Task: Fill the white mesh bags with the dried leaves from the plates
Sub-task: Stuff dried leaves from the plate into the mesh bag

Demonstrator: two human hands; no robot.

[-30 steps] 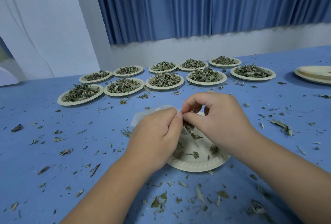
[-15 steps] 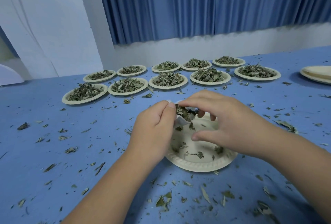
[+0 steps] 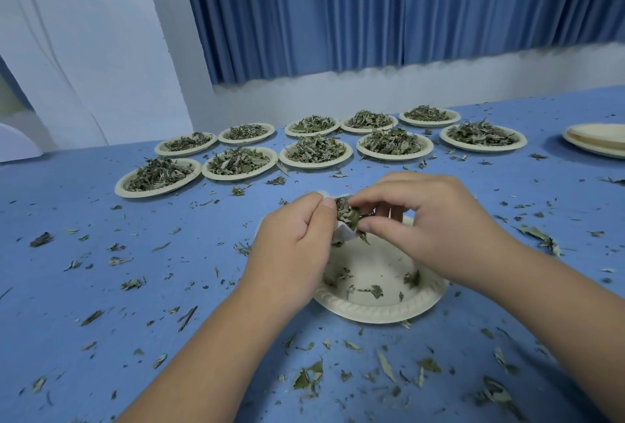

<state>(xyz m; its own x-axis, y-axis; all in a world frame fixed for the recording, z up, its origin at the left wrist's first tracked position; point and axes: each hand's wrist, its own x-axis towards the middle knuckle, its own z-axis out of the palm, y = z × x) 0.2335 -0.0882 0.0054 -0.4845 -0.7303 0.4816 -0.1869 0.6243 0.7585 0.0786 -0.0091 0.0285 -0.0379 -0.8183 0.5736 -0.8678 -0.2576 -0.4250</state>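
Just above the plate (image 3: 382,309), the left hand (image 3: 291,246) pinches the white bag (image 3: 345,236) and the right hand (image 3: 433,226) pinches leaves (image 3: 347,214) at its top

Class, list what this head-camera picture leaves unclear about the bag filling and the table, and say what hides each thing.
1. White mesh bag: head view, mostly behind the left hand that grips it; fullness unknowable.
2. Dried leaves pinched by the right hand: fingers cover part; amount unclear.
3. Stacked empty plates: head view, cut by the right edge; count unclear.
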